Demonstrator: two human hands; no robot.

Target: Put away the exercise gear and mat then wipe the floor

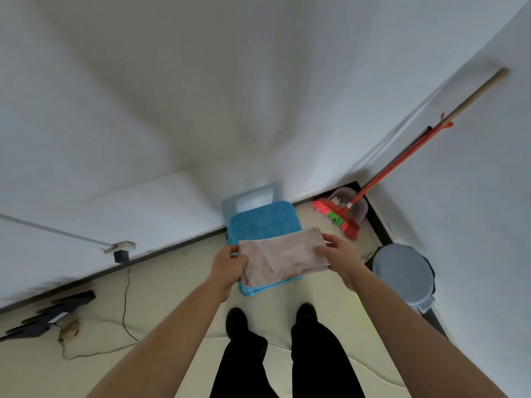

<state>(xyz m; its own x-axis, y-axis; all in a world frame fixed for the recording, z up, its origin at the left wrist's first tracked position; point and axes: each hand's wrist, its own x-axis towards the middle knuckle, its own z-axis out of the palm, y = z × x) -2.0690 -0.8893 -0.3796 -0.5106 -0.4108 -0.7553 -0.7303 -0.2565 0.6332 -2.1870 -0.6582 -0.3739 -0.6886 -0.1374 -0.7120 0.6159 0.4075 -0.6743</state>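
- Cream floor (pixel 172 277), white walls: your left hand (pixel 228 264) and right hand (pixel 337 255) each pinch an end of the pink cloth (pixel 283 258), held over the blue basket (pixel 264 222).
- Risk: the loose cable (pixel 125 297), left, may snag your wiping.

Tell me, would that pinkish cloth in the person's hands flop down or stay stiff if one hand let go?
Probably floppy: the cloth shows soft folds and wrinkles between the left hand and the right hand. It seems light, since fingers gripping just its ends carry it. Likely not slippery; its surface looks matte.
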